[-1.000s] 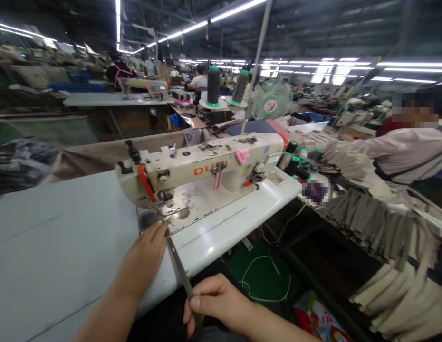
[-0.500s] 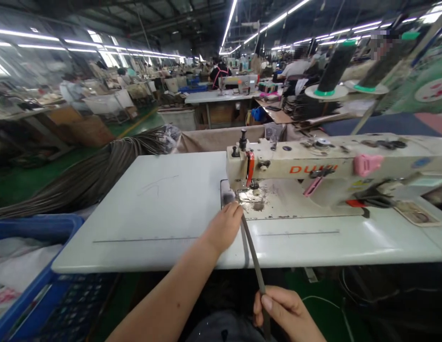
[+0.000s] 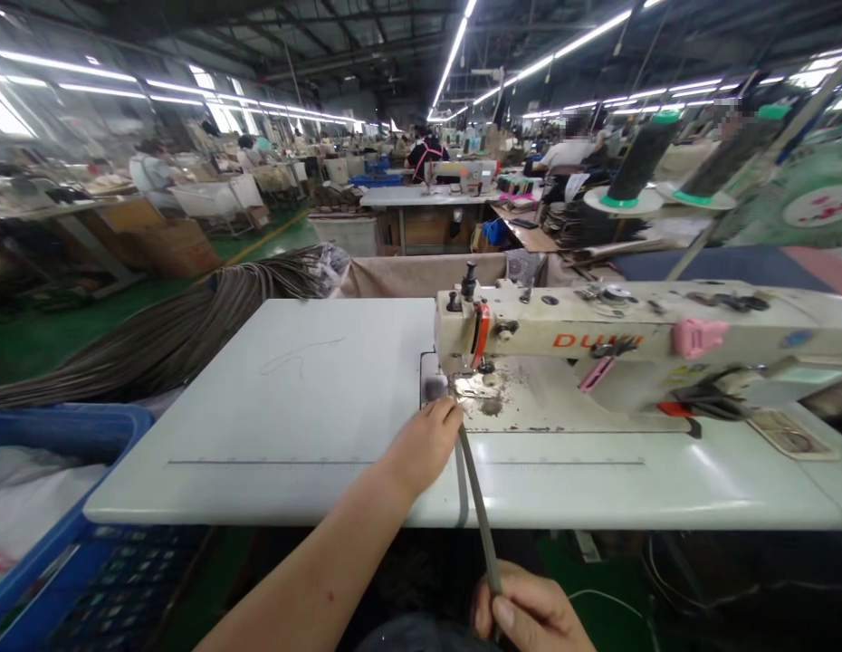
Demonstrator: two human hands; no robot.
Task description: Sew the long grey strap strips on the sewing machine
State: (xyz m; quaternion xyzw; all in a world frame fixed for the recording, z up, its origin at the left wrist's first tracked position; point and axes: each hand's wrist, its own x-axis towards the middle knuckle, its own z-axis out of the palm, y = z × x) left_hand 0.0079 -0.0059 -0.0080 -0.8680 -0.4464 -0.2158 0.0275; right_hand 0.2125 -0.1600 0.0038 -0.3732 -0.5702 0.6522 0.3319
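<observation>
A narrow grey-brown fabric strip (image 3: 476,493) runs from the needle area of a sewing machine (image 3: 530,326) down over the table's front edge. My left hand (image 3: 427,444) is closed on the strip's upper end, just in front of the presser foot; its fingertips hide the exact grip. Below the table edge, my right hand (image 3: 530,602) pinches the strip between thumb and fingers. Between the two hands the strip looks taut. The metal needle plate (image 3: 479,388) lies just beyond my left fingertips.
The white machine table (image 3: 291,398) spreads to the left. A blue crate (image 3: 122,421) with pale cloth stands at lower left. Behind it lies a big bundle of long dark strips (image 3: 177,326). Thread cones (image 3: 642,163) stand at back right. Other people sit at machines farther off.
The view has tilted slightly, so the table and machine sit a little lower. My right hand appears slightly lower and further left, still pinching the strip. My left hand stays by the presser foot.
</observation>
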